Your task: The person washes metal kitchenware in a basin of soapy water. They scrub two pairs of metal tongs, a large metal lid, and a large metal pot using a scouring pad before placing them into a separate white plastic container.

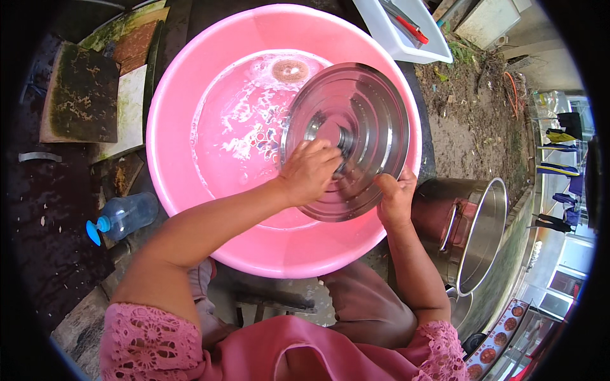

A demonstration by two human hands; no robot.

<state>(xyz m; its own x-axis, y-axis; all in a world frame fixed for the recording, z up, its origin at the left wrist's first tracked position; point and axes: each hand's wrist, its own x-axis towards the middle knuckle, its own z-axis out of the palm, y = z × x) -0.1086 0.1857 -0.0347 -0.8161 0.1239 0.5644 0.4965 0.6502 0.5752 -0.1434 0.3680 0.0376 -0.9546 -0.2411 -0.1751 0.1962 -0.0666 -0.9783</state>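
Observation:
A round stainless-steel pot lid [375, 127] is held tilted over a large pink basin [178, 82], its knob side facing up. My right hand [395, 197] grips the lid's lower right rim, thumb on top and fingers underneath. Against the lid beside its knob, my left hand [310, 173] is closed with fingers curled; whatever lies under them is hidden. Soapy water [222, 152] with white suds fills the bottom of the basin. A round brownish scrubbing pad [290, 71] lies in the suds at the far side.
A large steel pot [445, 216] stands right of the basin. Beyond it sits a white plastic tub [394, 38] holding a red-handled tool [416, 32]. At left lies a clear bottle with a blue pump [130, 214], near mossy boards [82, 95]. Muddy ground [464, 133] stretches behind.

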